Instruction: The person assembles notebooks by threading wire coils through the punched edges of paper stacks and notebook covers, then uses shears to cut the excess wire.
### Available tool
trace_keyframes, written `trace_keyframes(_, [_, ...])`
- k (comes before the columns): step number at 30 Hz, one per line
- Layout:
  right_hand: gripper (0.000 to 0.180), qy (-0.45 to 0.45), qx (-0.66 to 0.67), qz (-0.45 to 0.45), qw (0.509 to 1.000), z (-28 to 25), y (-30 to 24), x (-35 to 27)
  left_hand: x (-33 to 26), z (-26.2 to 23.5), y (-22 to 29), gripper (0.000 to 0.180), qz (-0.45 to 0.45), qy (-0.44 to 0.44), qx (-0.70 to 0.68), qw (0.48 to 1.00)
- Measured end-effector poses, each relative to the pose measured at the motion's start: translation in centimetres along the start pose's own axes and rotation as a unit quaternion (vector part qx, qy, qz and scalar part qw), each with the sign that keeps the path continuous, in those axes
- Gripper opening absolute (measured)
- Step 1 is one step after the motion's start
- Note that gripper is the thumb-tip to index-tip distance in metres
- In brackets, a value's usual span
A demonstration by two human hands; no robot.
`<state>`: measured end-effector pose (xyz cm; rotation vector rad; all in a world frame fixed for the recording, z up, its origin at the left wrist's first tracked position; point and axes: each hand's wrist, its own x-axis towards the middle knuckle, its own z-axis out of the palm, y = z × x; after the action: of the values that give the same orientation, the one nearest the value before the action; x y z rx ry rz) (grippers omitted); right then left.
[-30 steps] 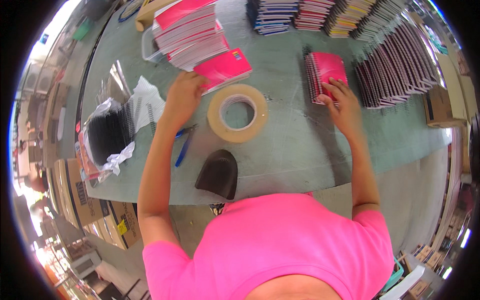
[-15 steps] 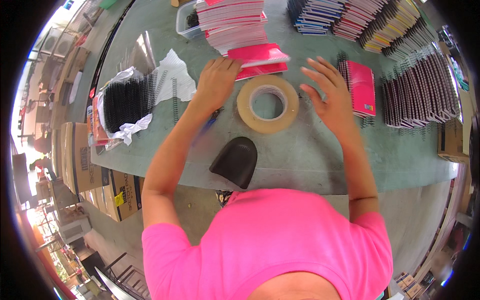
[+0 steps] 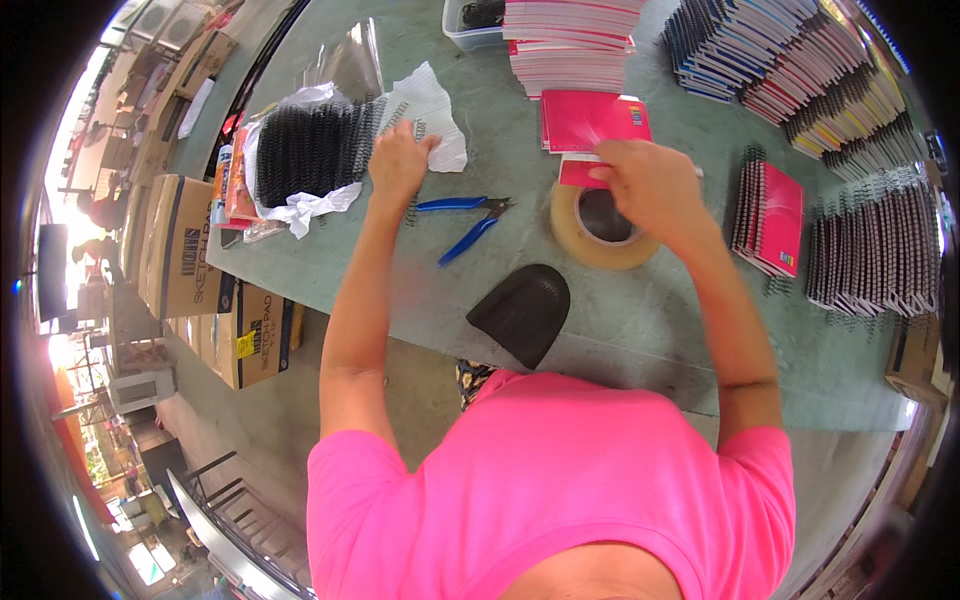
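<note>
Left hand rests, fingers curled, on the pile of black spiral binding coils in their white wrapping, touching a loose coil at its edge; I cannot tell whether it grips one. Right hand pinches the near edge of a pink notebook lying flat just beyond the roll of packing tape, placed in easy reach. Blue-handled cutters lie between my hands on the green table, near a black pad.
</note>
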<state>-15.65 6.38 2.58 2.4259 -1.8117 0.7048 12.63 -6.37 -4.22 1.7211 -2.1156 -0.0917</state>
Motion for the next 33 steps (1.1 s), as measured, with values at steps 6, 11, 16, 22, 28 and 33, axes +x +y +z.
trace_keyframes(6, [0.013,0.059,0.059,-0.026,0.996,0.4,0.3,0.5,-1.3,-2.3,4.5,0.030,0.113,-0.028,-0.050,0.992])
trace_keyframes(11, [0.011,0.059,0.075,-0.010,0.995,0.3,-0.1,0.6,-6.1,-4.1,11.7,0.033,0.217,-0.140,-0.115,0.959])
trace_keyframes(16, [0.011,0.045,0.087,-0.007,0.995,0.5,0.1,0.2,-5.4,-5.6,11.6,0.024,0.115,-0.115,-0.336,0.928])
trace_keyframes(22, [0.016,0.057,0.098,-0.017,0.993,0.6,0.3,0.2,-6.2,-5.9,12.4,0.017,0.129,-0.049,-0.375,0.917])
trace_keyframes(28, [0.024,0.001,0.099,0.008,0.995,-0.3,0.0,0.3,-6.8,-5.6,12.7,0.018,0.107,-0.053,-0.353,0.928])
trace_keyframes(33, [0.018,0.023,0.106,-0.004,0.994,-0.2,-0.2,-0.2,-6.6,-5.2,12.9,0.023,0.092,-0.038,-0.335,0.937])
